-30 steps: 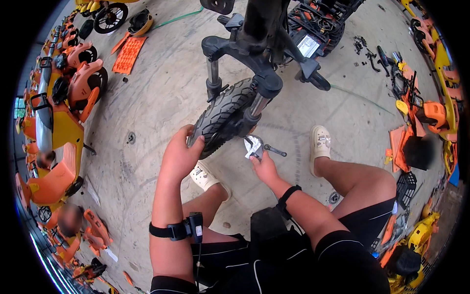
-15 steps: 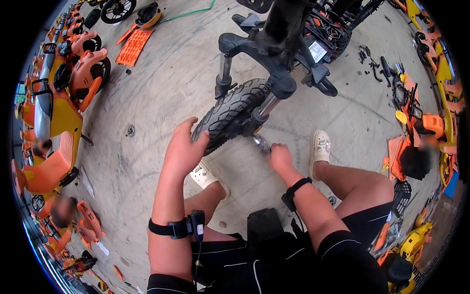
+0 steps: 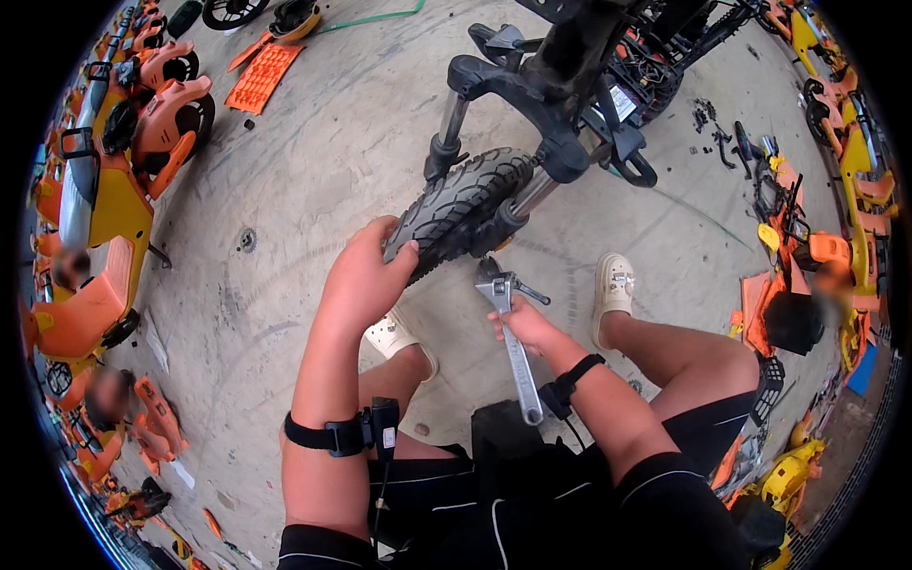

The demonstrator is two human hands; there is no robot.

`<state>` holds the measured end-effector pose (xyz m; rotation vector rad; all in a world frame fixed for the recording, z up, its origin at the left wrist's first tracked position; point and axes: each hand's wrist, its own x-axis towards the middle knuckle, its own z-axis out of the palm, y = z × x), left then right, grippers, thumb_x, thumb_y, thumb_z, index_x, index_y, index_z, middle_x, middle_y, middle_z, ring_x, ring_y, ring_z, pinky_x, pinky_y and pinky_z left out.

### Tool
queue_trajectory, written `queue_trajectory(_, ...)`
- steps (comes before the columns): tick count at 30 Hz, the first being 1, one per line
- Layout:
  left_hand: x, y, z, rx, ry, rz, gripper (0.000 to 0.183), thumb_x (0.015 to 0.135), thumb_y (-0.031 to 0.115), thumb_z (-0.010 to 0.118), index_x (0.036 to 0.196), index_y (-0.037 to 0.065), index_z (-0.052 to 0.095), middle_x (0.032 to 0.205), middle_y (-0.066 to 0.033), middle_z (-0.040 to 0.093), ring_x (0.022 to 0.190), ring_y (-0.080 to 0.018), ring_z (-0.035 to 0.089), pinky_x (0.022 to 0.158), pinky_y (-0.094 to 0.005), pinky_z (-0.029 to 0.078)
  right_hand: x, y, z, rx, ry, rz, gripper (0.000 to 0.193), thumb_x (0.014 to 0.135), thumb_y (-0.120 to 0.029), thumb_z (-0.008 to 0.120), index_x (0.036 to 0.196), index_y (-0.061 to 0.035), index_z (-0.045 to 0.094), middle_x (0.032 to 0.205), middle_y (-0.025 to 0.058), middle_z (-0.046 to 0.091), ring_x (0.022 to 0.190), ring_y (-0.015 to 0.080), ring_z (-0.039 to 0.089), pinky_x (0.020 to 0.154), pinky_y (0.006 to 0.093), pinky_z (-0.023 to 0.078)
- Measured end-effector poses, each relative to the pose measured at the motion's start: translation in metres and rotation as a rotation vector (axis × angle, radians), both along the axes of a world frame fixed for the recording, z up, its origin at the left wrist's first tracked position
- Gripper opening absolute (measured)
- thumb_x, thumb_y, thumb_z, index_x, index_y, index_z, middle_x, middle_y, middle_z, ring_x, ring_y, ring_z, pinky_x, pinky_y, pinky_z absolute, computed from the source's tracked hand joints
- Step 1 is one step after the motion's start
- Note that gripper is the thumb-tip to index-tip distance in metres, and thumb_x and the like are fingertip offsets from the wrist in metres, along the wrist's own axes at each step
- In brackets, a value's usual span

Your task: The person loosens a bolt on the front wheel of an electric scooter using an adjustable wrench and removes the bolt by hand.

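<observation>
My left hand [image 3: 366,271] grips the near end of the black treaded front tyre [image 3: 456,204], thumb on one side and fingers on the other. The wheel sits between the legs of a dark front fork [image 3: 518,90]. My right hand [image 3: 525,325] is closed around a silver adjustable wrench [image 3: 516,356]. The wrench's jaw end points toward the wheel hub, and its holed handle end lies toward my lap. A short dark metal piece [image 3: 532,293] shows beside the wrench head; whether it is joined to the wrench I cannot tell.
Orange and yellow scooters [image 3: 104,218] line the left side. On the right lie loose body panels and parts [image 3: 788,237]. Behind the fork stands a stripped frame with wiring [image 3: 646,76]. A small round sprocket-like part [image 3: 247,239] rests on the concrete floor.
My right hand has drawn back from the hub, and the wrench has swung so its handle points toward me. My left hand has closed further on the tyre.
</observation>
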<state>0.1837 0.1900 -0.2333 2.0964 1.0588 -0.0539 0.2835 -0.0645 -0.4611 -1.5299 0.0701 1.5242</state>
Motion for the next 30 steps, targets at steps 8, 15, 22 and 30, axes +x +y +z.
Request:
queue_trajectory(8, -0.006, -0.001, 0.003, 0.007, 0.002, -0.024, 0.05, 0.096, 0.03, 0.067, 0.138, 0.003, 0.058, 0.128, -0.0165, 0.067, 0.112, -0.0287, 0.067, 0.096, -0.0393, 0.053, -0.001, 0.031, 0.061, -0.075, 0.009, -0.09, 0.03, 0.098, -0.004, 0.048, 0.126, 0.0047, 0.043, 0.112, 0.0152, 0.063, 0.076, 0.0187, 0.062, 0.062, 0.0347, 0.055)
queue_trajectory(15, -0.007, -0.002, 0.004, 0.002, -0.027, -0.028, 0.051, 0.095, 0.03, 0.068, 0.137, 0.003, 0.059, 0.129, -0.017, 0.066, 0.112, -0.0296, 0.067, 0.096, -0.0395, 0.053, 0.018, 0.032, 0.088, -0.046, 0.044, -0.147, 0.029, 0.097, -0.001, 0.044, 0.123, 0.0101, 0.046, 0.111, 0.0194, 0.066, 0.079, 0.0211, 0.065, 0.063, 0.0355, 0.056)
queue_trajectory(22, -0.001, -0.005, 0.004, -0.009, -0.002, -0.043, 0.053, 0.095, 0.033, 0.068, 0.138, 0.002, 0.058, 0.132, -0.0186, 0.065, 0.115, -0.0313, 0.066, 0.097, -0.0404, 0.052, 0.055, 0.036, 0.094, -0.025, 0.14, 0.021, 0.021, 0.095, -0.002, 0.047, 0.104, 0.0149, 0.055, 0.112, 0.0255, 0.069, 0.069, 0.0219, 0.065, 0.063, 0.0347, 0.057)
queue_trajectory(30, 0.005, -0.009, 0.004, -0.03, -0.018, -0.057, 0.053, 0.095, 0.033, 0.067, 0.137, 0.002, 0.059, 0.131, -0.0188, 0.066, 0.115, -0.0319, 0.066, 0.097, -0.0404, 0.053, 0.094, 0.033, 0.093, 0.038, 0.375, -0.019, 0.02, 0.093, -0.002, 0.047, 0.099, 0.0142, 0.058, 0.105, 0.0263, 0.072, 0.062, 0.0169, 0.064, 0.056, 0.0284, 0.056)
